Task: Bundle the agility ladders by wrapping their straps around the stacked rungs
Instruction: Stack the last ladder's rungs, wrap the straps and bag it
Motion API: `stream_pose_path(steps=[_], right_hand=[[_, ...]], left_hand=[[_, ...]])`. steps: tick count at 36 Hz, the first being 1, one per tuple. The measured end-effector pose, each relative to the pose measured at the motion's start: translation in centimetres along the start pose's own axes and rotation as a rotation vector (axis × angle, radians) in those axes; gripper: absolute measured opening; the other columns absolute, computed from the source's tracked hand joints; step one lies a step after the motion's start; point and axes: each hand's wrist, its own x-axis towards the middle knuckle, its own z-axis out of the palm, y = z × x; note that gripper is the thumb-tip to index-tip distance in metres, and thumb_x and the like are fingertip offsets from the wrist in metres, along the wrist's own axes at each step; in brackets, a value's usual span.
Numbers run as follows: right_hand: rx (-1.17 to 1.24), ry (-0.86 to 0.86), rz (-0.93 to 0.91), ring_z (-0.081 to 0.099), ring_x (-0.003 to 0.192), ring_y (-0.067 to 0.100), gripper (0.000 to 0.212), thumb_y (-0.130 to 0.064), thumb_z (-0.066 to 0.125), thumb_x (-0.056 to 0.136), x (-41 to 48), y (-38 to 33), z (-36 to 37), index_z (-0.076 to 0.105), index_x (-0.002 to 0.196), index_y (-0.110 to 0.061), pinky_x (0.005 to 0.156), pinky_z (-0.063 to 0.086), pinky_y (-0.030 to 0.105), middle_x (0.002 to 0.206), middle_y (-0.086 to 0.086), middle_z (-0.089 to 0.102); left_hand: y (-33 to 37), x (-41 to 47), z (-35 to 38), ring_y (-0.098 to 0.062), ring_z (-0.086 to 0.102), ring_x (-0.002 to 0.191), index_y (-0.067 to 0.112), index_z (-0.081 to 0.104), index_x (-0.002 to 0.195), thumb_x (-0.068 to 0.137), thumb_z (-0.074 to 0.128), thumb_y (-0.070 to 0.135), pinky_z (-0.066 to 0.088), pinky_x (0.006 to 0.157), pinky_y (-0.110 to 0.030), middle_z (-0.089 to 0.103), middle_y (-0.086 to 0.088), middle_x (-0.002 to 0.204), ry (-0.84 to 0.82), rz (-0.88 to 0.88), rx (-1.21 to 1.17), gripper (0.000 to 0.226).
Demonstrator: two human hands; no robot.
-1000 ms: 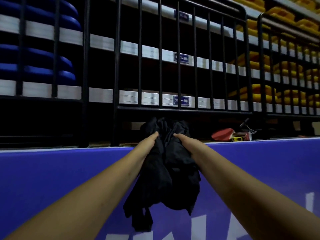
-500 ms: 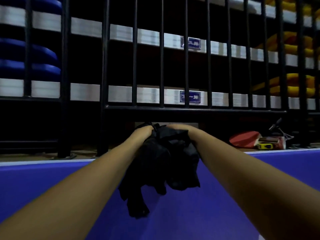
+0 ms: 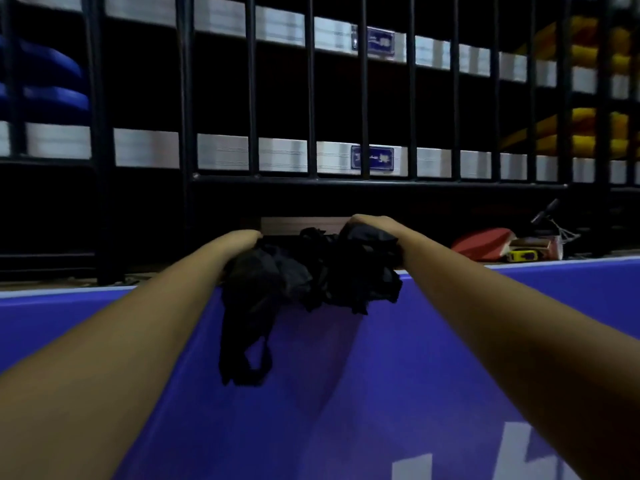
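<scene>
so, a two-handed hold up on the top edge

from my seat i see two bare forearms reach forward and meet at the black bundle, a crumpled mass of dark strap and cloth that sits on the top edge of the blue padded barrier. it is too dark for me to pick out any rungs in it. the left hand bends over the bundle's left end. the right hand bends over its right end, a little higher. on each hand the fingers curl down into the material and out of my sight, so i read both as gripping it, though i cannot tell how tightly. part of the bundle spills over the near face of the barrier, and a loop of strap hangs down below the left wrist.

behind the barrier stands a black railing of upright bars, with blue seats far left and yellow seats far right. on the ledge to the right of the right hand lie a red paddle and, just beside it, a small yellow item i cannot identify.
</scene>
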Motion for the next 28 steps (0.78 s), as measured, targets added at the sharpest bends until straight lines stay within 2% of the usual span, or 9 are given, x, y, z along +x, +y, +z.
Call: stream_pose_path(steps=[3,6,10,13,17,19,23,25,28], right_hand=[[0.108,0.006,0.009,0.065,0.085,0.021,0.021,-0.028,0.055,0.1,-0.7,1.2,0.1,0.065,0.11,-0.013,0.065,0.048,0.025,0.099,0.006,0.065],[0.27,0.048,0.019,0.061,0.077,0.019,0.022,-0.032,0.055,0.101,-1.3,1.4,0.1,0.06,0.112,-0.014,0.066,0.049,0.029,0.099,0.007,0.064],[0.395,0.127,-0.023,0.064,0.087,0.029,0.036,-0.037,0.056,0.101,-2.3,0.3,-0.3,0.062,0.114,-0.004,0.087,0.052,0.039,0.111,0.016,0.066],[0.267,0.169,-0.084,0.068,0.097,0.028,0.054,-0.055,0.055,0.097,-5.3,0.1,0.0,0.065,0.12,-0.007,0.092,0.055,0.04,0.111,0.012,0.07],[0.065,0.356,-0.461,0.065,0.1,0.014,0.041,-0.053,0.047,0.1,-9.5,2.1,2.4,0.069,0.106,-0.02,0.087,0.05,0.033,0.101,-0.001,0.07],[-0.002,0.422,-0.611,0.059,0.111,0.011,0.043,-0.054,0.044,0.098,-10.1,3.8,4.1,0.066,0.118,-0.023,0.094,0.043,0.026,0.114,-0.003,0.066],[-0.106,0.51,-0.756,0.045,0.133,0.014,0.057,-0.055,0.037,0.097,-9.2,6.7,5.5,0.051,0.145,-0.028,0.109,0.039,0.029,0.143,0.003,0.048],[-0.168,0.547,-0.797,0.046,0.133,0.017,0.049,-0.052,0.037,0.1,-8.6,7.2,5.4,0.049,0.146,-0.039,0.105,0.045,0.038,0.145,0.0,0.044],[-0.236,0.562,-0.835,0.053,0.123,0.022,0.045,-0.047,0.035,0.104,-7.6,7.3,5.2,0.057,0.141,-0.032,0.099,0.049,0.046,0.139,0.002,0.049]], left_hand=[[-0.3,-1.0,-0.2,-0.018,0.051,0.067,0.0,0.062,0.095,0.105,0.044,0.024,0.044,0.053,-0.023,0.062,-0.009,0.09,0.019,0.045,-0.076,0.031],[-0.7,-2.1,-0.2,-0.023,0.058,0.077,-0.001,0.063,0.114,0.103,0.048,0.034,0.046,0.064,-0.022,0.064,-0.012,0.102,0.032,0.055,-0.172,0.04],[-1.0,-5.9,-0.8,-0.023,0.062,0.087,0.01,0.065,0.107,0.099,0.047,0.049,0.045,0.076,-0.028,0.064,-0.012,0.101,0.132,0.188,-0.216,0.043],[-2.5,-9.6,-0.5,-0.018,0.063,0.099,0.029,0.069,0.094,0.084,0.051,0.06,0.046,0.1,-0.036,0.067,-0.002,0.106,0.124,0.46,-0.296,0.037],[-5.1,-13.4,0.6,-0.008,0.054,0.124,0.036,0.062,0.124,0.084,0.045,0.055,0.038,0.105,-0.022,0.06,0.001,0.128,0.095,0.868,-0.157,0.047],[-5.9,-13.9,1.2,-0.005,0.049,0.127,0.037,0.055,0.131,0.087,0.046,0.049,0.035,0.107,-0.017,0.054,-0.001,0.133,0.105,0.983,-0.044,0.046],[-7.2,-13.4,1.8,-0.008,0.041,0.135,0.039,0.056,0.124,0.09,0.049,0.047,0.028,0.108,-0.011,0.046,-0.005,0.138,0.163,1.068,0.085,0.035],[-7.3,-12.8,1.9,-0.008,0.045,0.131,0.034,0.062,0.111,0.094,0.046,0.043,0.029,0.105,-0.009,0.051,-0.009,0.132,0.203,1.09,0.049,0.025],[-7.3,-11.6,2.0,0.003,0.046,0.125,0.03,0.062,0.107,0.097,0.043,0.044,0.03,0.102,-0.008,0.053,-0.004,0.127,0.167,1.102,0.089,0.025]])
